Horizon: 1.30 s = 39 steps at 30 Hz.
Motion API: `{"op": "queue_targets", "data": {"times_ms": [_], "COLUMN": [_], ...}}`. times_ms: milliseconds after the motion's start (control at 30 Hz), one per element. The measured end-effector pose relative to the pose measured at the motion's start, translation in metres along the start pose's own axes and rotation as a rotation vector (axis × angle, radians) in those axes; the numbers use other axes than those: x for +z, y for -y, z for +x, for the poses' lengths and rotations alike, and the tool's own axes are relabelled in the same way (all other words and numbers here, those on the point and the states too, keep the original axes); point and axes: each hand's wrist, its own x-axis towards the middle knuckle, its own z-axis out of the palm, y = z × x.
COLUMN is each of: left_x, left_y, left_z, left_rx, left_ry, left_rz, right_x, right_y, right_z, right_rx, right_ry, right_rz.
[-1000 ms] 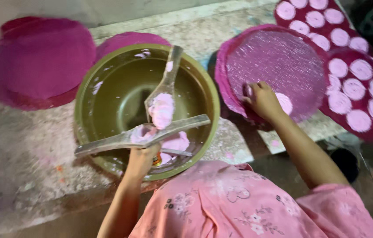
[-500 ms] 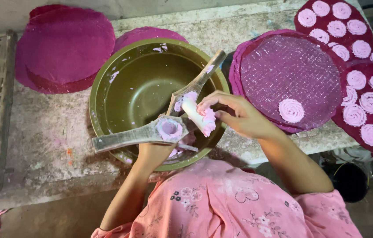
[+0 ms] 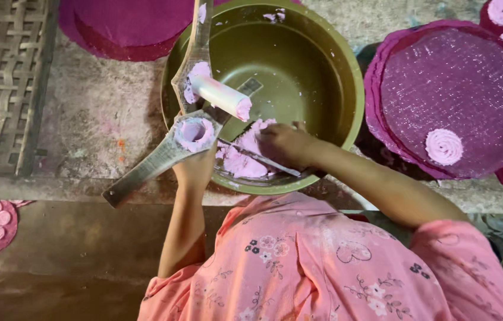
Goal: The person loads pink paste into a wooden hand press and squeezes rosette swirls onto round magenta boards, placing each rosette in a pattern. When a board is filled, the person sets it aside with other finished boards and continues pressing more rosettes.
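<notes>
Over the bowl [image 3: 329,53], right hand [image 3: 281,142] curls into pink dough [image 3: 245,157].

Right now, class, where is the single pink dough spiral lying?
In the head view, the dough spiral lies on the right, on the lower part of the purple round mat, just right of the green bowl.

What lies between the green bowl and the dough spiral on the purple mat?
In the head view, between the bowl and the spiral lies only bare purple mat, over the edges of the mats stacked beneath.
</notes>
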Motion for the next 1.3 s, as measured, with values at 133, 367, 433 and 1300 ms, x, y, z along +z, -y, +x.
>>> {"op": "queue_targets", "data": {"times_ms": [133,367,433,1300], "left_x": [0.007,0.013,0.015,0.000], "left_y": [0.002,0.020,0.022,-0.007], "left_z": [-0.005,-0.007,-0.009,0.020], "left_rx": [-0.083,0.028,0.015,-0.005], "left_ry": [-0.066,-0.074,-0.096,0.119], "left_rz": [-0.175,-0.116,-0.156,0.127], "right_x": [0.027,0.017,-0.011,-0.134], "right_y": [-0.021,0.032,0.036,-0.028], "right_z": [0.003,0.002,0.003,-0.082], "right_rx": [-0.446,-0.058,0.023,0.235], "right_ry": [-0.026,0.437,0.475,0.477], "right_rz": [-0.801,-0.833,-0.950,0.049]}}
